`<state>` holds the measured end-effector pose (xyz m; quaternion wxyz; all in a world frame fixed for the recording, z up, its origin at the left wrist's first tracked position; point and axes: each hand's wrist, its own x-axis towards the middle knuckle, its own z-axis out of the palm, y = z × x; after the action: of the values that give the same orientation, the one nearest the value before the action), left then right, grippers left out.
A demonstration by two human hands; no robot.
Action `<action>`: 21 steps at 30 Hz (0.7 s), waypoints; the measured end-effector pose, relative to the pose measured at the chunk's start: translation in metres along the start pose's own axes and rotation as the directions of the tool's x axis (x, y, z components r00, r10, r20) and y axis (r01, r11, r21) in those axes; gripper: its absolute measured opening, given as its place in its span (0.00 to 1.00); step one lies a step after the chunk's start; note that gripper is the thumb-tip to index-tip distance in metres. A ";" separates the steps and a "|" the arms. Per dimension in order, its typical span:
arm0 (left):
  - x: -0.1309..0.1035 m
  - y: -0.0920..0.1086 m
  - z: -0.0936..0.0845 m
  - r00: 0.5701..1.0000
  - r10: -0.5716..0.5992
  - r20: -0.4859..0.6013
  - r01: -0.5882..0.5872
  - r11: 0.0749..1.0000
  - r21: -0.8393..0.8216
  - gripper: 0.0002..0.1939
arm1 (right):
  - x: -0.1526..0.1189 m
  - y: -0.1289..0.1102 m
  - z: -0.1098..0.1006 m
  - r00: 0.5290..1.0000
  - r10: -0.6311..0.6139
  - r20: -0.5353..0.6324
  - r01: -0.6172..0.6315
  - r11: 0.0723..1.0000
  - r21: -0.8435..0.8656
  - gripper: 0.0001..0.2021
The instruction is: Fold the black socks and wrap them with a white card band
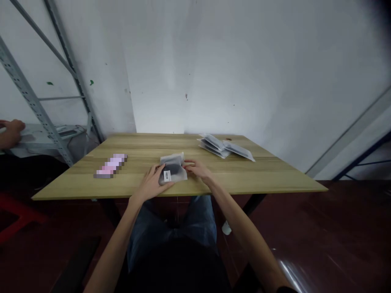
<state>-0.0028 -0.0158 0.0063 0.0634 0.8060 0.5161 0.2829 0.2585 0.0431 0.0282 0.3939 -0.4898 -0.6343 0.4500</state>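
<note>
A frosted plastic bag [179, 176] with a dark flat item inside and a white barcode label [167, 176] lies near the front edge of the table. My left hand [152, 181] grips the bag's left side, thumb along the front and fingers over the top. At the right end of the bag is my right hand [197, 167], its fingers bent together against the bag's edge. A small red spot shows by those fingertips; what it is, I cannot make out.
Several similar bags [214, 143] lie in a loose pile at the back right of the wooden table [262, 179]. A phone-like object [111, 166], blurred out, rests at the left. Beyond a metal rack [33, 101], another person's hand [12, 132] shows at a second table.
</note>
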 end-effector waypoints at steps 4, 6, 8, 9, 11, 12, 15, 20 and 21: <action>0.000 -0.001 0.002 1.000 -0.027 -0.003 0.027 1.000 -0.002 0.50 | -0.001 -0.004 -0.002 0.998 0.039 0.053 -0.042 0.998 0.047 0.15; 0.000 -0.002 0.003 1.000 -0.020 -0.005 0.020 1.000 -0.015 0.49 | 0.001 -0.003 -0.002 0.997 0.068 0.047 -0.070 0.996 0.051 0.17; -0.001 -0.002 0.003 1.000 -0.016 -0.006 0.016 1.000 -0.026 0.48 | 0.001 -0.002 -0.002 0.996 0.086 0.019 -0.087 0.993 0.079 0.20; -0.001 -0.002 0.003 1.000 -0.011 -0.007 0.011 1.000 -0.028 0.47 | 0.000 -0.002 -0.002 0.996 0.084 0.008 -0.085 0.991 0.100 0.21; -0.001 -0.002 0.002 1.000 0.005 -0.017 -0.005 1.000 -0.024 0.45 | -0.001 -0.003 -0.002 0.997 0.067 0.028 -0.070 0.986 0.149 0.25; -0.001 -0.001 0.002 1.000 0.014 -0.019 -0.015 1.000 -0.021 0.45 | -0.001 -0.004 -0.002 0.997 0.055 0.049 -0.062 0.984 0.166 0.27; 0.000 -0.001 0.000 0.999 0.046 0.020 -0.045 0.999 -0.020 0.47 | 0.002 -0.007 -0.001 0.996 0.045 0.080 -0.054 0.992 0.114 0.30; 0.002 0.000 -0.003 0.993 0.091 0.078 -0.091 0.996 -0.007 0.51 | 0.024 -0.007 0.006 0.998 0.021 0.054 -0.014 0.993 -0.114 0.26; 0.002 0.000 -0.003 0.992 0.093 0.084 -0.093 0.996 0.001 0.51 | 0.029 -0.007 0.008 0.999 0.006 0.037 -0.001 0.992 -0.125 0.24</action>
<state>-0.0040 -0.0151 0.0098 0.0697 0.8404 0.4757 0.2501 0.2431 0.0688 0.0339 0.3497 -0.5062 -0.6678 0.4189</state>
